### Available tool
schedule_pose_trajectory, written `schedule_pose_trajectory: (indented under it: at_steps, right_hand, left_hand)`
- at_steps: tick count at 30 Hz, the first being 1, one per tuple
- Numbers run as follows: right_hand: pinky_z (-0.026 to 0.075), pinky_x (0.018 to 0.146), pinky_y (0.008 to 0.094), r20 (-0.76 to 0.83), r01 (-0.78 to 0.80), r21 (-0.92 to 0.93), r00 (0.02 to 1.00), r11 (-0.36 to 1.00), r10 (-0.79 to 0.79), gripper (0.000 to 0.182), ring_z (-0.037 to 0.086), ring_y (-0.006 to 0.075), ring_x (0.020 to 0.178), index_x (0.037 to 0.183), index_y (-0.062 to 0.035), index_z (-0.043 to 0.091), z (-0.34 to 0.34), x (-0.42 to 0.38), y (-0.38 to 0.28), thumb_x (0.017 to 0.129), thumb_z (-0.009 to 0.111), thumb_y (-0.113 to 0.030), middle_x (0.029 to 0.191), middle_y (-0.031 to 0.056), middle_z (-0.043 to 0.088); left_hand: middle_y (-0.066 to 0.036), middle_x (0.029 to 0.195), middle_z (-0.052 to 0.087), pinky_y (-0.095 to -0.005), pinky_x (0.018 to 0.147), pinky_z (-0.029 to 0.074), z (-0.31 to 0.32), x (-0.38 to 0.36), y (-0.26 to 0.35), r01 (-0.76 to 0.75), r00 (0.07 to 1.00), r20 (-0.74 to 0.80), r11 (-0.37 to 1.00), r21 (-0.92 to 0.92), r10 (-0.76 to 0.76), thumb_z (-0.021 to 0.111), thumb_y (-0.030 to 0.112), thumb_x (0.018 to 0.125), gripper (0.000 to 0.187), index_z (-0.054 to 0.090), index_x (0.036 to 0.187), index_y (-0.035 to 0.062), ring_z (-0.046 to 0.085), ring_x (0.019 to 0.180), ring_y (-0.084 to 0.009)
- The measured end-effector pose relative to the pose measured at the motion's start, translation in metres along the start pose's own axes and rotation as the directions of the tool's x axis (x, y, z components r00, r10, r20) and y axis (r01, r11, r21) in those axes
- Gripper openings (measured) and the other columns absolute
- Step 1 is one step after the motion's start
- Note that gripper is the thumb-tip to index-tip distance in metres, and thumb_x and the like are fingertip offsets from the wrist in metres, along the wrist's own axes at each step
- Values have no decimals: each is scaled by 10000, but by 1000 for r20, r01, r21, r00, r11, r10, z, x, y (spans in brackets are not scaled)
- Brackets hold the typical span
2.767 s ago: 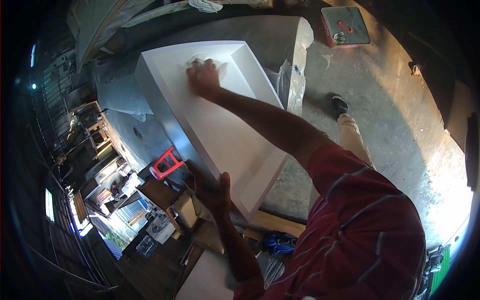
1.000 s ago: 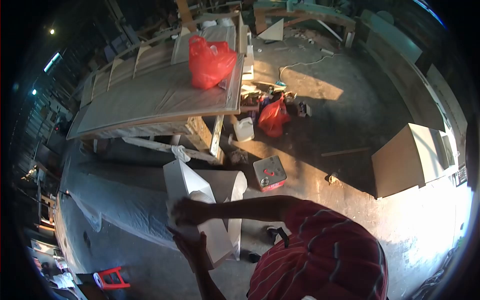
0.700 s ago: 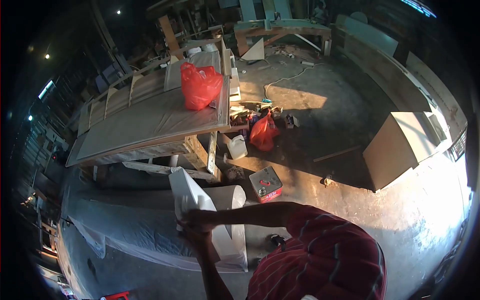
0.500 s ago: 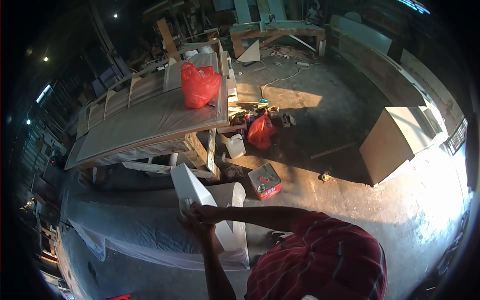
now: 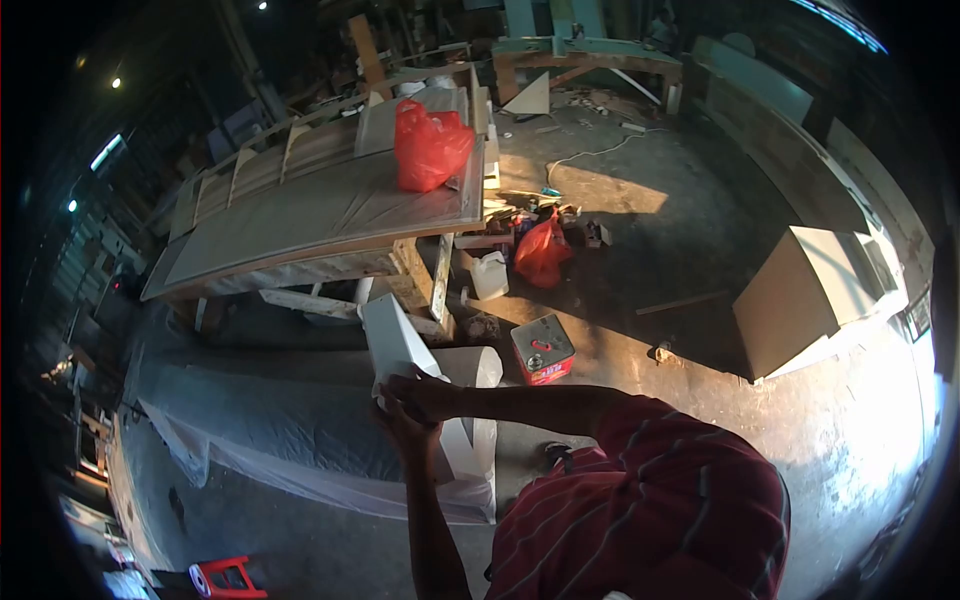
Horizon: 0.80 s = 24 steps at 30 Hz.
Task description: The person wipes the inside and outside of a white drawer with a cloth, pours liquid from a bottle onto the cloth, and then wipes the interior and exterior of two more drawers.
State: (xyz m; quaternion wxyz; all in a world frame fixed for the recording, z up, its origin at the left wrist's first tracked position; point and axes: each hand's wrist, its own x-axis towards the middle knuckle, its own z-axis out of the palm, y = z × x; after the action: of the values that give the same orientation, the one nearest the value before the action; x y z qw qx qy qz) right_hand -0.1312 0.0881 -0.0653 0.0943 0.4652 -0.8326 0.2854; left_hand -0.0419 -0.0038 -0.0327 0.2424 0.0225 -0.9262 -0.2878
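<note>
A long white box-like piece [image 5: 392,335] leans at a slant over a plastic-wrapped, rounded bundle [image 5: 290,410]. In front of its middle, my right hand [image 5: 430,393] is closed, its fingers bent and close against the other hand. My left hand [image 5: 408,428] sits just below, also closed, with a small pale bit at its fingertips by the white piece's edge. The two hands overlap in this view, and I cannot tell what is pinched between them. Clear plastic sheeting hangs down the bundle's near side.
Ahead, a wrapped panel on a wooden bench [image 5: 300,215] carries a red plastic bag [image 5: 432,145]. On the floor are a red metal can [image 5: 543,350], a white jug [image 5: 489,275] and another red bag [image 5: 541,254]. A cabinet-like box [image 5: 800,295] stands right; a red stool [image 5: 228,578] is lower left.
The view has shifted, so the surroundings sit further right and higher, and the red stool shows more. Both hands stay together at the white piece, with the fingers slightly rearranged.
</note>
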Motion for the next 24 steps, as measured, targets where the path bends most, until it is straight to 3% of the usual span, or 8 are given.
schedule_pose_trajectory:
  at_steps: [3,6,8,12,15,16,20,24]
  right_hand:
    - [233,1051,525,-15,72,76,997,995,-71,448,367,254,1266,1260,-127,463,-2,-4,-13,843,548,-266,1279,103,456]
    - [272,1028,505,-73,131,149,990,980,-122,388,414,252,1215,1226,-93,495,-10,-8,-17,853,516,-200,1215,115,504]
    - [268,1036,482,-54,138,147,990,979,-131,384,418,255,1209,1217,-101,505,-18,-3,-19,847,522,-201,1212,115,508]
    - [255,1047,439,-93,232,175,971,957,-219,367,401,261,1220,1191,-120,532,0,-13,-28,829,532,-185,1256,114,479]
    - [275,1016,461,-62,363,227,931,904,-359,366,392,278,1212,1172,-110,535,-13,-12,-22,817,553,-199,1251,130,470]
    - [298,981,457,71,344,192,929,919,-363,356,393,303,1195,1140,-93,538,-30,-3,-18,808,580,-215,1216,136,482]
    - [332,913,476,-155,239,-15,959,971,-238,394,416,348,1121,1093,-69,540,-22,18,12,739,632,-215,1088,129,510]
    - [350,888,477,-209,329,85,929,940,-306,320,423,362,1100,985,-59,580,1,19,3,716,648,-219,1032,131,514]
  left_hand:
    - [-354,1323,224,-539,977,322,-13,-10,4,-81,996,-21,989,124,85,822,274,527,1162,113,1424,62,276,1226,-489]
    - [-362,1320,211,-553,950,353,-38,-20,34,124,991,11,942,312,-134,829,284,523,1181,99,1429,81,302,1205,-509]
    - [-335,1318,234,-553,901,408,-35,-37,23,246,967,-2,933,263,-254,831,297,511,1207,79,1432,94,359,1172,-510]
    - [-309,1319,250,-540,864,446,-32,-44,19,205,978,-15,961,184,-206,824,324,509,1219,62,1433,97,401,1150,-497]
    - [-286,1320,264,-530,850,461,-38,-44,30,301,949,54,943,142,-311,807,328,523,1201,60,1435,100,403,1163,-477]
    - [-286,1331,255,-532,850,460,-38,-46,30,312,946,55,942,121,-320,801,316,528,1196,52,1436,100,402,1163,-481]
    - [-263,1414,171,-511,857,472,-39,-49,36,337,938,36,933,128,-344,777,331,555,1107,139,1431,107,366,1212,-461]
    - [-248,1438,145,-502,856,475,-43,-47,38,285,951,79,945,159,-300,753,334,583,1020,213,1420,116,358,1228,-448]
